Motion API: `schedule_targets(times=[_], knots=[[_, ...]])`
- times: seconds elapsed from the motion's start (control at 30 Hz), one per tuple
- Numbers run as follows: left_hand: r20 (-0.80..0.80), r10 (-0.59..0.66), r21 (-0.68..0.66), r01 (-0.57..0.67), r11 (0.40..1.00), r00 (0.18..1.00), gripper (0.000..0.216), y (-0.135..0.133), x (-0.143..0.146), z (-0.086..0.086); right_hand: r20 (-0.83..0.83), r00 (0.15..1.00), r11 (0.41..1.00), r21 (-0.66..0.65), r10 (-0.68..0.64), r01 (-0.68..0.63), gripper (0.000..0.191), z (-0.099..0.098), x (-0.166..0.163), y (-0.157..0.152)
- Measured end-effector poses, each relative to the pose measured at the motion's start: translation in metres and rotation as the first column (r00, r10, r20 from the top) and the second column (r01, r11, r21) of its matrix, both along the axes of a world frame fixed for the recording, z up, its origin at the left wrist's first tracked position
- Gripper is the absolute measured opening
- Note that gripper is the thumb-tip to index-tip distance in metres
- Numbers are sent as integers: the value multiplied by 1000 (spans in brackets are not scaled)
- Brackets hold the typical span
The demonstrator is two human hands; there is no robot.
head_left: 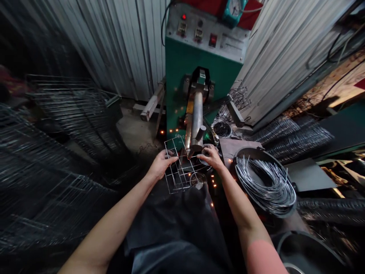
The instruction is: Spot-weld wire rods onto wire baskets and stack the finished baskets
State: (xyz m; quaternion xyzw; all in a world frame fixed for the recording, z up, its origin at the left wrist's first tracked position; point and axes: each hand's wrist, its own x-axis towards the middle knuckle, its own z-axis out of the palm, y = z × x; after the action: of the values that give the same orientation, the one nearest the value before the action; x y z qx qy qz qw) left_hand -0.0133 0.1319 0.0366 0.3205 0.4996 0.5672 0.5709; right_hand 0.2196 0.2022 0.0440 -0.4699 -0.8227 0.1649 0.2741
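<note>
A green spot-welding machine [182, 91] has its steel electrode ram [197, 114] above the corner of a wire grid frame [179, 171]. The left hand [162, 163] is closed around the frame's wires; the right hand [209, 156] curls beside it, its hold impossible to confirm.

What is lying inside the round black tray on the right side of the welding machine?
The round black tray holds a loose coil of bright metal wire. The coil covers most of the tray's bottom, so anything beneath it cannot be seen.
</note>
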Motion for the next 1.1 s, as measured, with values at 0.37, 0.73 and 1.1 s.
schedule_targets(times=[0.37,0.73,1.1], knots=[[-18,-21,-11,21,1000,1000,35,-1,0,6,30,999,999,-49,-12,14,35,7,-2,-1],[-33,-58,-19,57,998,998,39,-12,-7,4,49,997,998,13,-64,64,33,7,-10,-20],[400,-104,7,110,994,911,32,-110,-69,-47,-257,966,995,90,-21,45,55,46,42,-109]])
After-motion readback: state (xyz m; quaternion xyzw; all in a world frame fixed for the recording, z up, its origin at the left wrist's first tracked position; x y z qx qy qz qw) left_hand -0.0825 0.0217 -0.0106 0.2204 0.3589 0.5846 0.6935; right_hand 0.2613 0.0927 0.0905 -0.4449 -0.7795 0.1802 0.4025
